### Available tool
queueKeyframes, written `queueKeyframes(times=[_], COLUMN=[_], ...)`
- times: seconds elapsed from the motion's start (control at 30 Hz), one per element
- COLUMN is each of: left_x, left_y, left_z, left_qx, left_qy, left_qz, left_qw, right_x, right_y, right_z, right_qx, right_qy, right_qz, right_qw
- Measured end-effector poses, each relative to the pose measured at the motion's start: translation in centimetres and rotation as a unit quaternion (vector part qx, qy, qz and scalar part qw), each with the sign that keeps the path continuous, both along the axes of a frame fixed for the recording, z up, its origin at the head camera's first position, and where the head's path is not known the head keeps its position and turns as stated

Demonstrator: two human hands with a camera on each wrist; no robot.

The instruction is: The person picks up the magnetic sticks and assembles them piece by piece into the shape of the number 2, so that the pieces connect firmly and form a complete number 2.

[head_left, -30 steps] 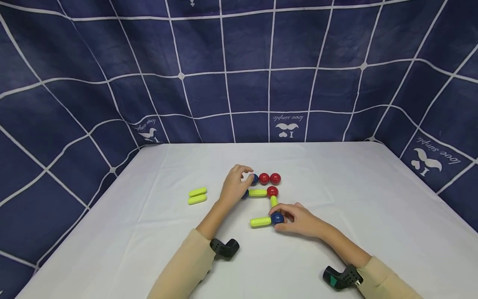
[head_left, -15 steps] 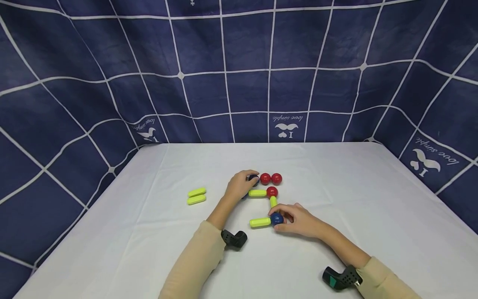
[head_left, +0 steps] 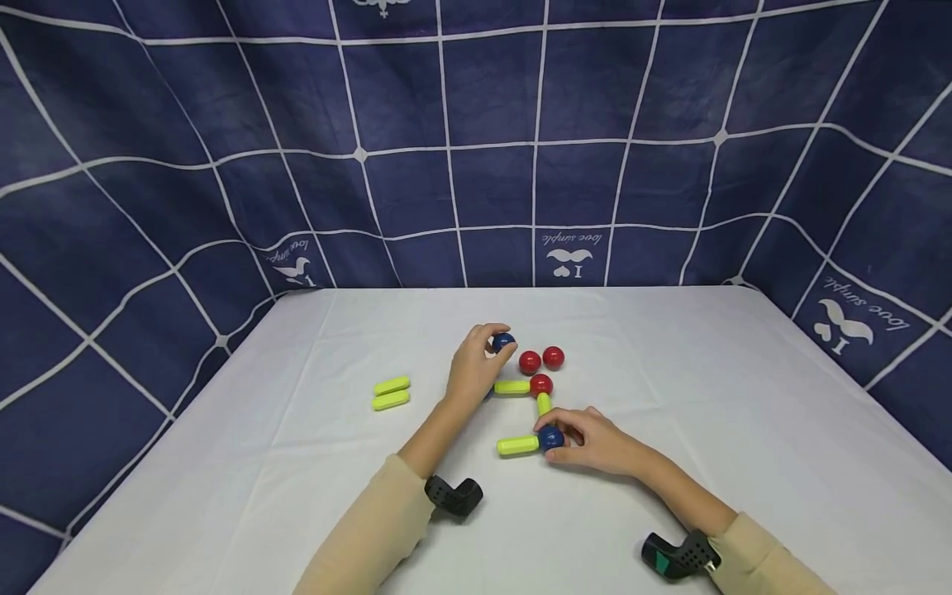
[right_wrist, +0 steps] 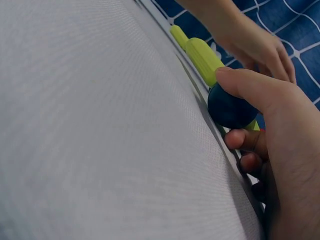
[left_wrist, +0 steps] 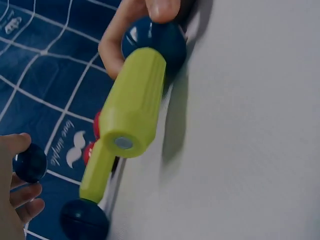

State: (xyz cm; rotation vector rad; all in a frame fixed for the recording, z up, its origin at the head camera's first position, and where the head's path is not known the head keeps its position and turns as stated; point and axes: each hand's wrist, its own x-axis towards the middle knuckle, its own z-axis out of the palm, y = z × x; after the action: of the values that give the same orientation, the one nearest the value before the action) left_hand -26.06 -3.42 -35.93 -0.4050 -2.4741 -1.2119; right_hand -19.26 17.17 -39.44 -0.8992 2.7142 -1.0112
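Observation:
My left hand (head_left: 473,364) pinches a loose blue ball (head_left: 503,341) between thumb and fingers, raised off the table. The left wrist view shows this blue ball (left_wrist: 30,163) at the fingertips. With its thumb and fingers, my right hand (head_left: 595,440) grips another blue ball (head_left: 550,438), the near corner of a joined shape. From that corner one yellow-green rod (head_left: 517,446) sticks out leftward; its free end shows a round metal disc in the left wrist view. A second rod (head_left: 545,404) leads back to a red ball (head_left: 541,385). A third rod (head_left: 512,387) runs left to a blue ball (left_wrist: 85,220), mostly hidden behind my left hand in the head view.
Two loose red balls (head_left: 541,360) sit behind the joined shape. Off to the left, two yellow-green rods (head_left: 391,393) lie side by side on the white tablecloth (head_left: 312,496). A dark blue checked curtain (head_left: 491,182) hangs behind the table.
My left hand has taken the loose blue ball from beside the two red balls and lifted it up and away from them. The right hand has kept its grip on the corner ball.

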Motion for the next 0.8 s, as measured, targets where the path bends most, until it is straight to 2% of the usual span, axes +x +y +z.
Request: queueKeyframes(times=[0.1, 0.23, 0.37, 0.47, 0.57, 0.7, 0.8], left_x=[1.3, 3.3, 5.1, 6.1, 6.8, 7.1, 7.1], left_y=[-0.6, -1.6, -2.7, -3.3, -3.8, -4.3, -4.7], left_z=[0.7, 1.0, 0.6, -0.1, -1.0, -2.1, -2.6], left_qx=[0.008, 0.016, 0.038, 0.062, 0.102, 0.166, 0.18], left_qy=[0.006, -0.009, -0.043, -0.084, -0.137, -0.215, -0.251], left_qz=[-0.018, -0.042, -0.065, -0.085, -0.102, -0.122, -0.135], left_qw=[0.9998, 0.999, 0.9963, 0.9909, 0.98, 0.9548, 0.9414], right_x=[0.0, 0.0, 0.1, 0.0, 0.0, 0.1, 0.1], right_y=[0.0, 0.0, 0.2, 0.3, 0.3, 0.2, 0.1], right_z=[0.0, 0.0, 0.1, 0.1, 0.1, 0.1, 0.1], right_qx=[-0.001, -0.006, -0.011, -0.015, -0.018, -0.019, -0.018], right_qy=[-0.004, -0.009, -0.005, 0.0, -0.002, -0.017, -0.02], right_qz=[-0.002, -0.003, 0.001, 0.001, 0.0, -0.003, -0.006], right_qw=[1.0, 0.9999, 0.9999, 0.9999, 0.9998, 0.9997, 0.9996])
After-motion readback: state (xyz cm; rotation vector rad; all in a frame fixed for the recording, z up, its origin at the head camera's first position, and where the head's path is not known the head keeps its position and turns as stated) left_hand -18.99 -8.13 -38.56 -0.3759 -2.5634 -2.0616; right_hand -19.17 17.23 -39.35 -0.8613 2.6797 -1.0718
